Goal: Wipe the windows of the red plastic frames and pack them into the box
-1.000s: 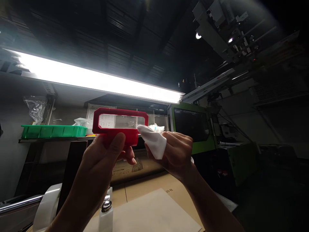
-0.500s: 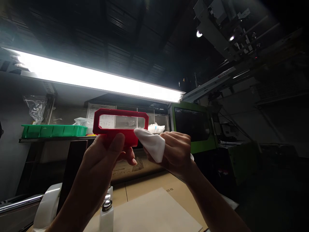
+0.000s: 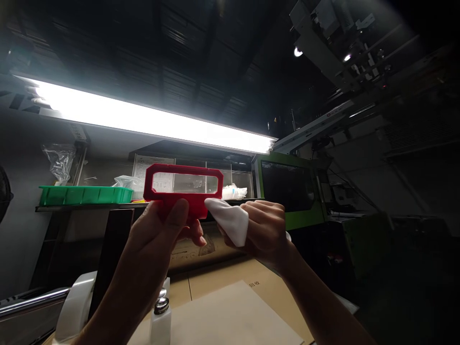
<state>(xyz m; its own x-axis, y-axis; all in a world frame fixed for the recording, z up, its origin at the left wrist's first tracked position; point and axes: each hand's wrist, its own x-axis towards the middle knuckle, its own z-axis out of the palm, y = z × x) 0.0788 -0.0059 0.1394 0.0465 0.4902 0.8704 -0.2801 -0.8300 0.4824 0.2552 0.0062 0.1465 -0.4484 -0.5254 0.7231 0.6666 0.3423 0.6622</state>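
Note:
My left hand (image 3: 163, 227) is closed on the lower part of a red plastic frame (image 3: 184, 195), thumb in front, holding it up under the lamp. The frame has a long rectangular window with cut corners; its underside is hidden by my fingers. A white cloth (image 3: 230, 218) is wrapped over the fingers of my right hand (image 3: 266, 227), which is closed on it. The cloth's tip touches the frame's lower right edge, or lies just in front of it. Below stands a white bottle (image 3: 160, 321) with a metal cap.
A bright tube lamp (image 3: 154, 117) crosses above my hands. Behind are a green tray (image 3: 84, 195) on a shelf and clear plastic bags (image 3: 235, 191). Cardboard (image 3: 230, 311) covers the bench. A green machine (image 3: 287, 187) stands to the right.
The whole view has shifted slightly, with both hands and the frame a little further right in it. The grips look the same; the cloth stays by the frame's lower right edge.

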